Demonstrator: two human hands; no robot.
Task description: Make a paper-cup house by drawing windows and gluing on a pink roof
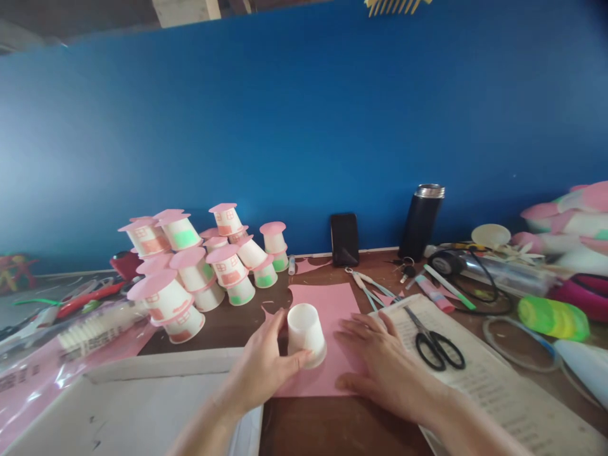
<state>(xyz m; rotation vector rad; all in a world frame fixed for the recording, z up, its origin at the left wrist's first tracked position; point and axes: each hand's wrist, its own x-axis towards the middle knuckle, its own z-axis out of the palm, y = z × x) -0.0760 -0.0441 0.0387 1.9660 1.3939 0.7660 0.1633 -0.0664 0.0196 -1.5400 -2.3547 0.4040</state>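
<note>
A white paper cup (304,329) stands upside down on a sheet of pink paper (332,304). My left hand (263,361) grips the cup from its left side, the thumb across the near face and the fingers round behind. Flat on the right part of the pink sheet lies my right hand (375,354), fingers spread, holding nothing. Just right of that hand, black-handled scissors (434,345) rest on a printed paper sheet (479,373).
Stacked decorated cups with pink tops (228,266) stand at the back left. A white tray (142,405) lies at front left. Behind are pliers (373,285), a phone (344,239), a black flask (422,221); cables and a green-yellow bottle (553,318) lie right.
</note>
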